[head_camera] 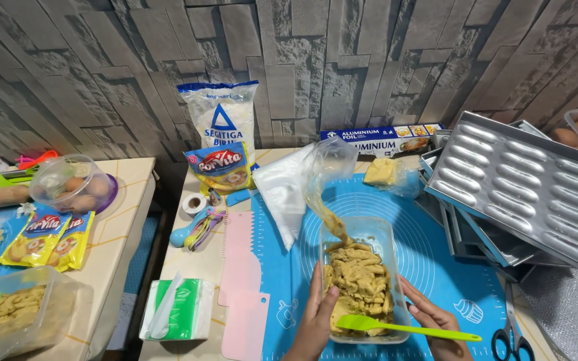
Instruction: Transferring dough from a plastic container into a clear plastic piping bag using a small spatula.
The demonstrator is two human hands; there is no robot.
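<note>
A clear rectangular plastic container full of tan dough sits on a blue baking mat. My left hand holds the container's left side. My right hand is at its right side, gripping a green spatula whose blade lies on the dough at the near end. A clear piping bag smeared with dough rises from the container's far end.
Metal moulded baking trays are stacked at the right, with scissors near them. Pink scrapers, a tissue pack, measuring spoons, a flour bag, a foil box and butter surround the mat. A side table holds another dough tub and eggs.
</note>
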